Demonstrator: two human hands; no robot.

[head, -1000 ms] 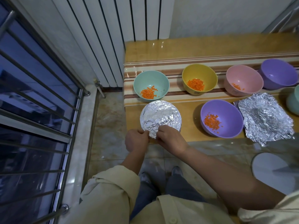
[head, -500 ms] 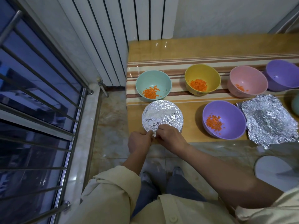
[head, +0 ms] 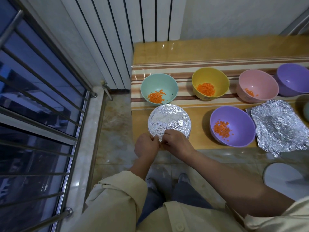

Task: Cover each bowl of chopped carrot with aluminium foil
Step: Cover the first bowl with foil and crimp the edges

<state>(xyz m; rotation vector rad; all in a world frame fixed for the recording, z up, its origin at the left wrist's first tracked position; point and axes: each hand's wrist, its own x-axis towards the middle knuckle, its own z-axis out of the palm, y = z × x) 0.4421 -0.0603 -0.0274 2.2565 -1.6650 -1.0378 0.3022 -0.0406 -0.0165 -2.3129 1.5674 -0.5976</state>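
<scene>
- Closest in, 2 cream sleeves (head: 117,195) frame the bottom of the view, above grey trousers and shoes on a tiled floor (head: 117,114).
- The left hand (head: 146,145) and right hand (head: 177,142) meet at the table's near edge, knuckles almost touching. The fingers of both are curled tight, pinching the crinkled foil at the near rim of the foil-covered bowl (head: 169,121).
- That bowl stands at the front left corner of the table (head: 184,47), its top fully sealed in foil and its contents hidden.
- To its right in the front row, well apart, an uncovered purple bowl (head: 234,114) holds chopped carrot (head: 222,129).
- Just beside that one, further right, a loose foil sheet (head: 280,128) lies crumpled with a dent in its middle; its near corner overhangs the table edge.
- Behind, on the striped band of the tablecloth, stand 4 open bowls in a row: a teal bowl (head: 158,81) right behind the covered one, a yellow bowl (head: 210,76), a pink bowl (head: 258,81), and a second purple bowl (head: 294,79) touching the pink one.
- The first 3 contain carrot; what the 4th holds I cannot tell.
- Farthest back, a white radiator (head: 133,22) stands against the wall, with metal window bars (head: 41,81) along the left.
</scene>
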